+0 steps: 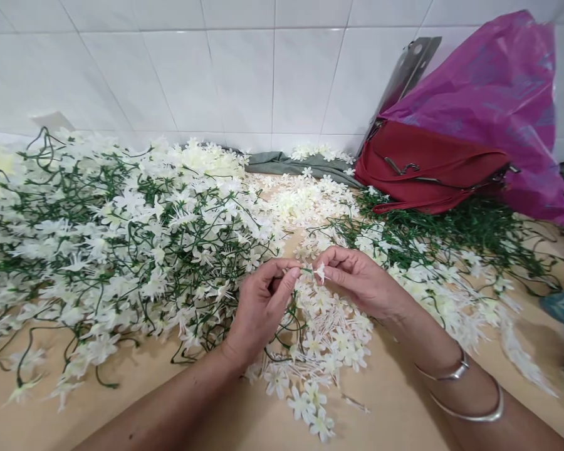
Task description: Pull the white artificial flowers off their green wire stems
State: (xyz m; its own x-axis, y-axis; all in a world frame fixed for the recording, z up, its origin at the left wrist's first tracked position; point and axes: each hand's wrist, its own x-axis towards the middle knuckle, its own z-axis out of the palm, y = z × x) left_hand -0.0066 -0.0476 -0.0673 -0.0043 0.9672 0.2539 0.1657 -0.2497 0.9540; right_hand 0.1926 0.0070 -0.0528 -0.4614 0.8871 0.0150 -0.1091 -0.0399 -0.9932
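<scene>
Head view showed the left hand [262, 305] and right hand [364, 280] meeting just above the table [122, 401], over a heap of loose blossoms [326, 351], probably so that spare pieces lay within reach. The left hand's thumb and forefinger were pinched on a thin green stem [306, 270]. The right hand was pinched on a small white flower [320, 272] at the stem's tip. Stemmed sprays [122, 238] lay piled to the left.

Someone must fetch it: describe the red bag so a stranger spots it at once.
Follow the white tiled wall to its right end, where a purple plastic bag leans. The red bag lies against it, above green stems; nothing else among the white flowers is dark red.
</scene>
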